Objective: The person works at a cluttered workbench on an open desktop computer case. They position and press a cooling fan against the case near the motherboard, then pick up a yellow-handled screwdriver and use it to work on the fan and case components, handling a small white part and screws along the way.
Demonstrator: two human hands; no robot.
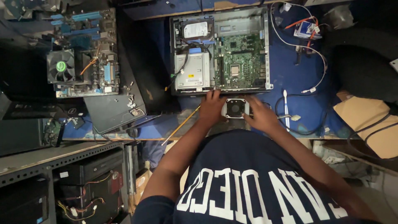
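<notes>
- Nearest, both hands clasp a small square cooler fan [235,108] — the left hand [212,107] closed on its left side, the right hand [261,116] on its right, which keeps it level at the bench's near edge.
- Just beyond, touching the left fingertips, lies the open computer case [219,49], flat with its board up — its near rim leaves little room.
- A white cable [319,62] loops over the blue mat [290,70] to the right.
- Well apart at far left sits a spare motherboard [83,54].
</notes>
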